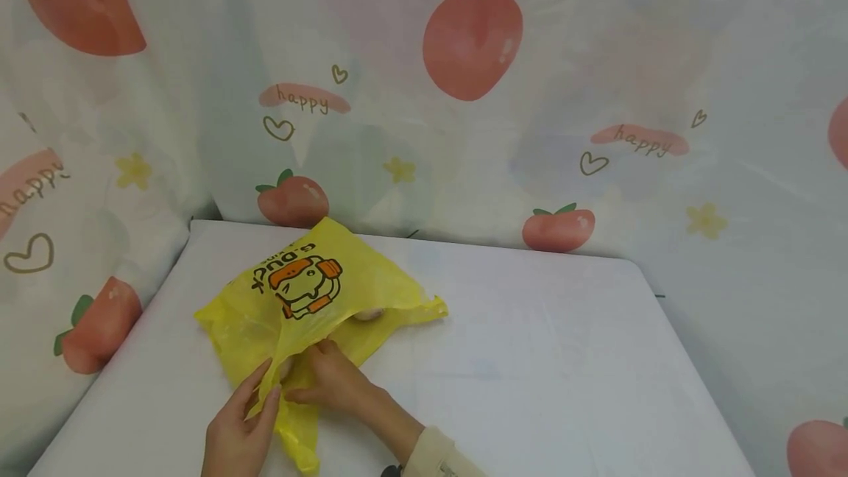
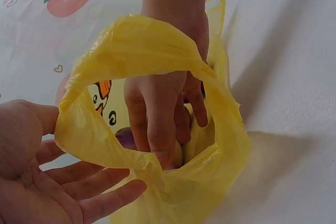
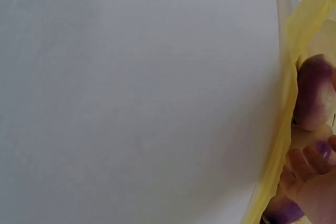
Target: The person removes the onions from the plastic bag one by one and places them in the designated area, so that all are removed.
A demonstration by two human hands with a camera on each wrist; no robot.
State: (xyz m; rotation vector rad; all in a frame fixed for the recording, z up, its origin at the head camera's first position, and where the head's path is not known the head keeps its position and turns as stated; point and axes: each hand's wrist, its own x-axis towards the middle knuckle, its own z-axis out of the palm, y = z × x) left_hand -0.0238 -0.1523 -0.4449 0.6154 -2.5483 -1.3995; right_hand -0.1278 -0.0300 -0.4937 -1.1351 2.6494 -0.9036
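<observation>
A white-covered table (image 1: pixel 530 359) stands before a fruit-printed backdrop (image 1: pixel 596 57). The left hand (image 1: pixel 241 418) pinches the rim of the yellow bag (image 1: pixel 241 326), evidently to keep its mouth apart for the right hand (image 1: pixel 336 380), which reaches inside, fingers pointing down among purple-and-white vegetables (image 3: pixel 313 98); whether it grips one cannot be told. The bag lies left of the table's centre, its contents apparently propping the film.

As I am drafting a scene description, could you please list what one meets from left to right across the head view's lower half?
Heart print → leaning fruit print → left hand → right hand → cream sleeve → two-leaved fruit print → yellow flower print → cut-off fruit print
</observation>
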